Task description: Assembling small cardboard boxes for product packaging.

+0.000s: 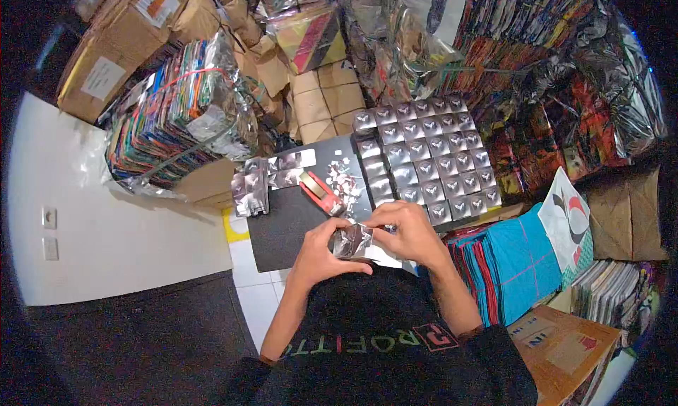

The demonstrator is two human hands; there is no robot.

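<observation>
A small dark printed carton point(347, 242) with a white inner side is held between my two hands, close to my body. My left hand point(316, 258) wraps its left side, thumb above and fingers below. On the other side, my right hand point(412, 231) pinches the carton's edge near a white flap. Just beyond them lies a red tape dispenser point(319, 193) with a roll of tape, beside scattered small paper scraps point(344, 180). To the right stand rows of similar small boxes point(431, 159). Flat, unfolded cartons point(251, 188) lie in a pile at the left.
The black tabletop point(282, 229) is hemmed in by goods. Plastic-wrapped stacks point(173, 109), brown paper parcels point(328, 99) and cardboard boxes point(106, 74) stand behind. At the right are a tied blue fabric stack point(519, 258) and an open cardboard box point(565, 342). A white wall point(120, 208) is left.
</observation>
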